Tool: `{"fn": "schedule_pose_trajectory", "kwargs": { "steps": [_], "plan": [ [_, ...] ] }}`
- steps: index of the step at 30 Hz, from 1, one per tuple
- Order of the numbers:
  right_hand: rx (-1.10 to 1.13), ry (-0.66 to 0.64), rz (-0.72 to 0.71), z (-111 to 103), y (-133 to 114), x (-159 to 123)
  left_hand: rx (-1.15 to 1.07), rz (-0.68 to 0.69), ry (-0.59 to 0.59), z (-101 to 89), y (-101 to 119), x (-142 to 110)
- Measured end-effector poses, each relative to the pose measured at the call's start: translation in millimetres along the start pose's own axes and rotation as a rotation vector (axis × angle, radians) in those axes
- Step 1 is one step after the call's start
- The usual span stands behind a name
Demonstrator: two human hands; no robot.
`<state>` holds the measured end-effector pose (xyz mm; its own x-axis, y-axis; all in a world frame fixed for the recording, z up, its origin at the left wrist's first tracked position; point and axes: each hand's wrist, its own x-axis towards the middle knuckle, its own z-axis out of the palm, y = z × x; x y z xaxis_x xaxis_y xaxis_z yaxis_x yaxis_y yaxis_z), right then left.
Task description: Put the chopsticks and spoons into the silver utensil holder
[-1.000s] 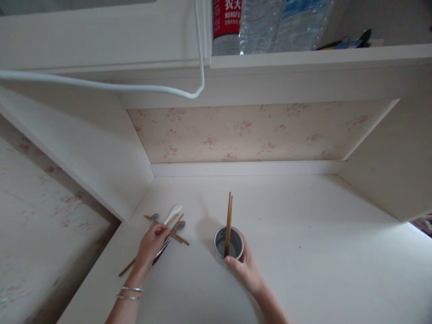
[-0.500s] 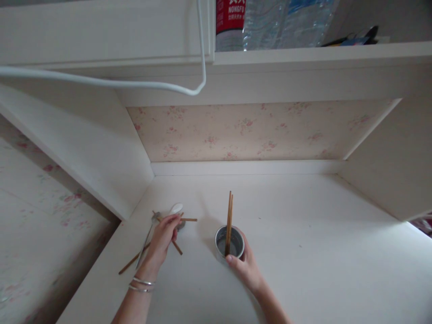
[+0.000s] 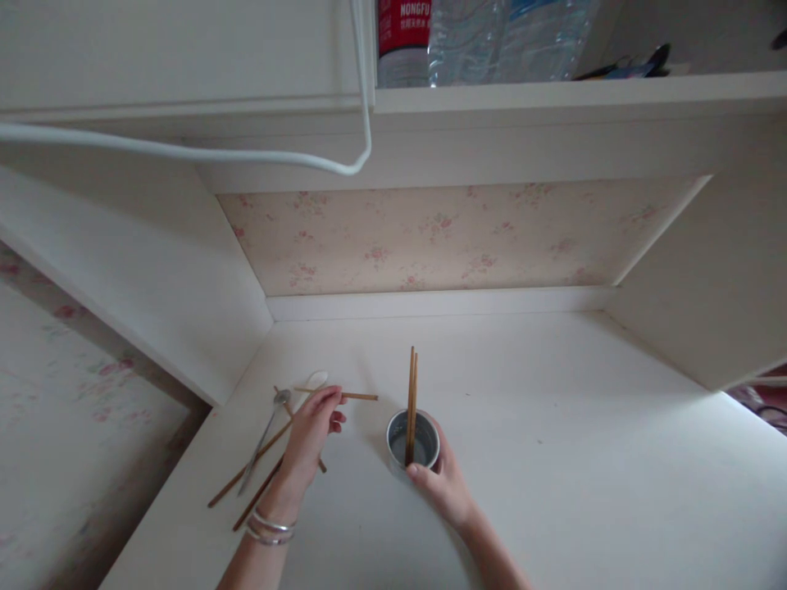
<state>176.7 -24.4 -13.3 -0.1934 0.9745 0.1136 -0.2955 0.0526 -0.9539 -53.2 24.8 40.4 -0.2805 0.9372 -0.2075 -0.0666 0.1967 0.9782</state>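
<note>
My left hand [image 3: 316, 426] pinches a wooden chopstick [image 3: 361, 397] that lies nearly level, pointing right towards the cup. Around and beneath that hand are several loose chopsticks [image 3: 237, 483], a long-handled metal spoon [image 3: 258, 447] and a white spoon [image 3: 317, 378], partly covered. My right hand [image 3: 448, 479] is wrapped round the right side of a round metal cup [image 3: 392, 442], its thumb at the near rim. Two chopsticks [image 3: 411, 385] stand upright in the cup, leaning on its near side.
The white tabletop [image 3: 553, 492] carries everything. Side panels enclose it, with a floral-papered wall [image 3: 393, 246] behind. Overhead, a white cable [image 3: 246, 154] hangs before a cabinet, and plastic bottles [image 3: 467, 41] sit on a shelf.
My left hand has moved slightly right with the chopstick, away from the pile, uncovering more of the metal spoon and another chopstick. My right hand still holds the cup. The view has shifted a little.
</note>
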Motion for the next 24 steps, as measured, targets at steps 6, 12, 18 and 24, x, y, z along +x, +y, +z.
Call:
{"fn": "schedule_pose_trajectory", "kwargs": {
  "steps": [6, 12, 18, 24],
  "plan": [
    [0.019, -0.010, -0.003, 0.1, 1.3, 1.2, 0.173, 0.248, -0.070, 9.6, 34.6, -11.7],
    [-0.010, -0.010, -0.013, -0.3, 1.7, 1.5, -0.038, 0.417, -0.238, 34.3, 71.1, -32.7],
    [-0.027, -0.028, -0.032, 1.0, -3.4, 1.3, 0.061, 0.389, -0.352, 59.9, 63.4, -35.4],
    [-0.015, -0.057, -0.064, 1.9, -11.6, 3.0, 0.238, 0.374, -0.345, 73.3, 37.2, -31.5]
  ]
}}
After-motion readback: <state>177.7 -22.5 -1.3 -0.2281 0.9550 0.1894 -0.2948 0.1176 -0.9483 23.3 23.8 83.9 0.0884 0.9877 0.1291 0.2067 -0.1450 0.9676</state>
